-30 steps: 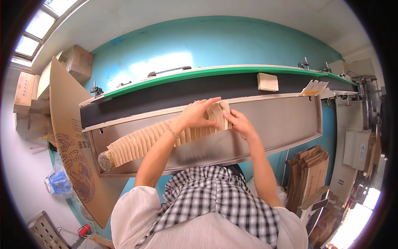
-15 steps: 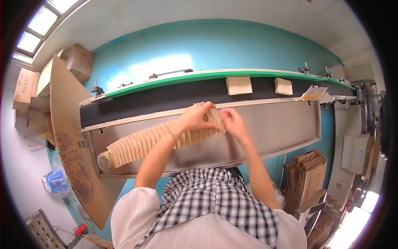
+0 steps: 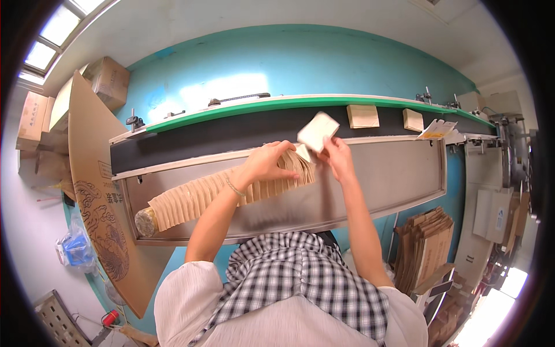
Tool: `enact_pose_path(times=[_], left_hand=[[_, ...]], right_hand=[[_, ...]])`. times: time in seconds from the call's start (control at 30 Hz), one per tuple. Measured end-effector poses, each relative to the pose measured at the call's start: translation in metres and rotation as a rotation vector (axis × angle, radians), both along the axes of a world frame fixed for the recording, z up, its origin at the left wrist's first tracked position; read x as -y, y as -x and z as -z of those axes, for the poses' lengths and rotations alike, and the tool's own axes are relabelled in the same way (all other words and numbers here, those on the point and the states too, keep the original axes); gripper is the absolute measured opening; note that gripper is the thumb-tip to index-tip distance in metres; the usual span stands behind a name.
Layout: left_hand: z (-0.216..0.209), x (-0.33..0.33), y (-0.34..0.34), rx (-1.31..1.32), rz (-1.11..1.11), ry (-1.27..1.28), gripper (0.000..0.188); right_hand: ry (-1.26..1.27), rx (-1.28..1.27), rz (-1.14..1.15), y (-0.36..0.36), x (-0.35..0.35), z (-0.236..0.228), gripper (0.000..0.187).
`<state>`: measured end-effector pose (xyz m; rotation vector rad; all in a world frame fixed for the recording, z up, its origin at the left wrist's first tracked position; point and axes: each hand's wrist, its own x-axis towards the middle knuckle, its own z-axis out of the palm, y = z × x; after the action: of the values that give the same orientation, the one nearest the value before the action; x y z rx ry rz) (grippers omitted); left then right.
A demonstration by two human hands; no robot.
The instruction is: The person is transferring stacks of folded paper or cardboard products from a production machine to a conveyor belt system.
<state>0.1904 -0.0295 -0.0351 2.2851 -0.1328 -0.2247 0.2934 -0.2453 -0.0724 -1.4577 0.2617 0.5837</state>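
A long row of tan flat paper pieces (image 3: pixel 193 198), packed face to face like folded bags, lies slantwise in a shallow metal tray (image 3: pixel 393 176). My left hand (image 3: pixel 267 164) grips the row's right end, thumb on the near side and fingers over the top. One piece at that end tilts up, pale side showing. Between its thumb and fingers my right hand (image 3: pixel 339 158) pinches a cream folded paper packet (image 3: pixel 318 132), slightly blurred, above the near edge of the black conveyor belt (image 3: pixel 231 130). A round, clear-and-brown cylindrical object (image 3: pixel 145 222) stands against the row's left end.
On the belt, to the right, lie two more cream packets (image 3: pixel 363 116) (image 3: pixel 413 120). A white and yellow card piece (image 3: pixel 437 129) sits at the tray's far right corner. A large cardboard sheet (image 3: pixel 95 202) stands at the left; folded cartons (image 3: pixel 425 246) stand at the lower right.
My right hand has moved from the row's end toward the belt and now holds a packet. Both packets on the belt have shifted right. My left hand stays at the row.
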Motion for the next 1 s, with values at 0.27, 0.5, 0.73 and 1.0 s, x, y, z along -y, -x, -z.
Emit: enact_pose_path(times=[0.27, 0.5, 0.73, 1.0], left_hand=[[-0.004, -0.007, 0.008, -0.003, 0.009, -0.041, 0.077], [-0.005, -0.014, 0.013, -0.095, 0.015, -0.009, 0.075], [-0.003, -0.016, 0.013, -0.085, -0.018, -0.006, 0.073], [-0.003, -0.027, 0.027, 0.015, 0.003, -0.013, 0.075]], right_hand=[[0.466, 0.635, -0.481, 0.071, -0.020, -0.013, 0.043], [0.156, 0.034, -0.435, 0.046, 0.012, 0.005, 0.034], [-0.067, -0.131, -0.035, 0.013, -0.027, -0.001, 0.040], [0.080, 0.071, -0.298, 0.079, -0.023, 0.014, 0.043]])
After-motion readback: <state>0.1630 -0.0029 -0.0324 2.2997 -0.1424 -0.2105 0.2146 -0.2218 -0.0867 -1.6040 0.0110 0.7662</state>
